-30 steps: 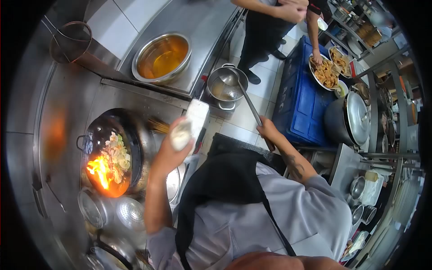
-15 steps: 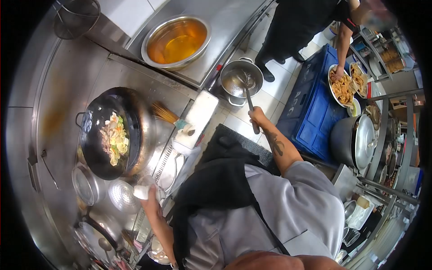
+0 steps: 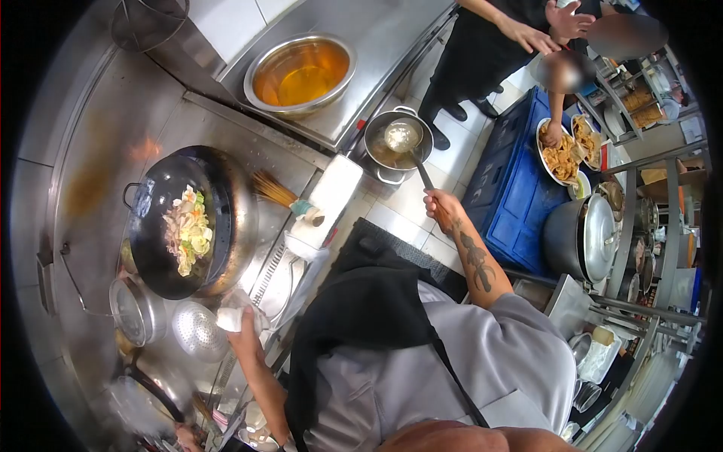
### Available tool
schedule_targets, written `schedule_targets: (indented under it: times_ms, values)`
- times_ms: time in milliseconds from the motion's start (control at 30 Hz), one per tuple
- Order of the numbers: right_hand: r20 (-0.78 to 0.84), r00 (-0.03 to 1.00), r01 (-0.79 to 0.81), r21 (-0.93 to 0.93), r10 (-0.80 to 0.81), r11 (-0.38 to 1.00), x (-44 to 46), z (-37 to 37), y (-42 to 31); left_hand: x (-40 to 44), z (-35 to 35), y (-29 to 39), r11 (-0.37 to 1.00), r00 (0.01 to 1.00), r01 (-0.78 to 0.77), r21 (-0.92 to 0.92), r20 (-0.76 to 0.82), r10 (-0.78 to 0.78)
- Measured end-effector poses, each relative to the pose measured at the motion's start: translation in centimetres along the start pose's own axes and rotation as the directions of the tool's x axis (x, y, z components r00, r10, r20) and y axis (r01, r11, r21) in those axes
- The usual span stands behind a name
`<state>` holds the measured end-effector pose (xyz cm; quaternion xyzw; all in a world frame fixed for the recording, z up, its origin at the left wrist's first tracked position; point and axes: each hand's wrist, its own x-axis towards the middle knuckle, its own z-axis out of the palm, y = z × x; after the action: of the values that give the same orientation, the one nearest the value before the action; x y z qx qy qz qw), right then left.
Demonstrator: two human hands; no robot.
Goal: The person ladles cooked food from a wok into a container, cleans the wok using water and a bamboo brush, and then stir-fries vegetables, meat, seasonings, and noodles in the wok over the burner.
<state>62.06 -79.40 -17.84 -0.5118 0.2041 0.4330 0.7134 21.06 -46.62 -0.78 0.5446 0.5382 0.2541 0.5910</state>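
My left hand (image 3: pixel 245 335) is closed on a white cloth (image 3: pixel 242 318), near the lower edge of the black wok (image 3: pixel 158 248). Chopped vegetables and pale pieces (image 3: pixel 188 232) lie inside the wok. My right hand (image 3: pixel 443 209) grips the handle of a ladle (image 3: pixel 403 137), whose bowl is over the pot (image 3: pixel 376 153) with liquid in it. A bamboo brush (image 3: pixel 273 188) rests beside a white container (image 3: pixel 335 187), between the wok and the pot.
A steel bowl of orange liquid (image 3: pixel 349 69) stands on the counter. Two co-workers' hands are at upper right, one in a plate of fried food (image 3: pixel 561 160) on a blue crate (image 3: pixel 501 196). A perforated skimmer (image 3: pixel 197 328) and large lidded pot (image 3: pixel 599 239) are nearby.
The flame inside the wok is gone. My left hand has moved down from beside the white container to the wok's lower side. The ladle bowl has shifted, and more co-worker hands show.
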Motion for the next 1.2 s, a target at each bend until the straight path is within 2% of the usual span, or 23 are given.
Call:
schedule_targets:
  times_ms: [233,333,400,467,567,600,700,767,833,900,967,1033,1100,1167,1200]
  values:
    - [-0.019,0.994,0.111,-0.039,-0.112,0.993,-6.3,1.8,-1.3,0.5,-0.6,-0.3,0.999,0.998,-0.014,-0.039,0.061,0.016]
    - [0.035,0.990,0.137,0.039,-0.139,0.990,-9.0,2.5,-2.0,1.2,-1.5,-1.9,0.997,0.998,-0.035,-0.069,0.055,0.039]
    - [0.097,0.989,0.095,0.164,-0.112,0.982,-10.0,2.1,-2.4,0.7,-1.5,-1.5,0.995,0.998,-0.031,-0.095,0.052,0.036]
    - [0.170,0.981,0.048,0.275,-0.098,0.960,-11.2,2.1,-3.1,2.0,-2.8,-3.7,0.987,0.998,0.032,-0.157,0.059,-0.023]
    - [0.239,0.965,0.033,0.288,-0.105,0.957,-14.9,3.6,-4.4,2.4,-4.2,-5.0,0.965,0.996,0.093,-0.245,0.012,-0.093]
    - [0.209,0.971,0.054,0.282,-0.117,0.958,-16.1,4.0,-4.7,2.4,-4.4,-5.4,0.955,0.993,0.109,-0.277,-0.010,-0.116]
    - [0.311,0.945,0.019,0.257,-0.101,0.966,-20.2,5.9,-5.8,4.9,-7.7,-10.8,0.915,0.987,0.118,-0.386,-0.060,-0.152]
    - [0.352,0.930,0.019,0.242,-0.105,0.970,-23.0,7.9,-6.4,6.4,-10.2,-13.8,0.924,0.979,0.156,-0.349,-0.072,-0.192]
    - [0.387,0.920,-0.029,0.216,-0.059,0.976,-25.3,9.2,-7.1,5.6,-11.1,-14.2,0.945,0.964,0.192,-0.265,-0.132,-0.232]
    - [0.494,0.869,-0.086,0.232,-0.041,0.969,-26.9,10.9,-7.1,3.5,-10.8,-11.7,0.961,0.933,0.237,-0.142,-0.244,-0.266]
    - [0.547,0.837,-0.123,0.172,0.009,0.977,-28.2,13.1,-7.1,6.6,-13.4,-19.3,0.995,0.959,0.014,0.096,-0.284,0.014]
    - [0.627,0.777,-0.200,0.169,0.051,0.965,-28.3,15.2,-6.6,7.7,-14.4,-23.9,0.910,0.955,0.102,0.403,-0.295,0.024]
    - [0.667,0.738,-0.273,0.158,0.102,0.949,-27.9,18.0,-6.0,7.5,-14.1,-25.6,0.718,0.951,-0.079,0.691,-0.165,0.263]
    - [0.722,0.670,-0.321,0.074,0.171,0.944,-26.8,20.9,-5.2,6.5,-12.6,-22.9,0.667,0.963,-0.077,0.741,-0.118,0.242]
    - [0.769,0.603,-0.383,0.044,0.213,0.923,-25.6,22.2,-4.9,6.2,-12.0,-21.8,0.670,0.965,-0.050,0.741,-0.138,0.225]
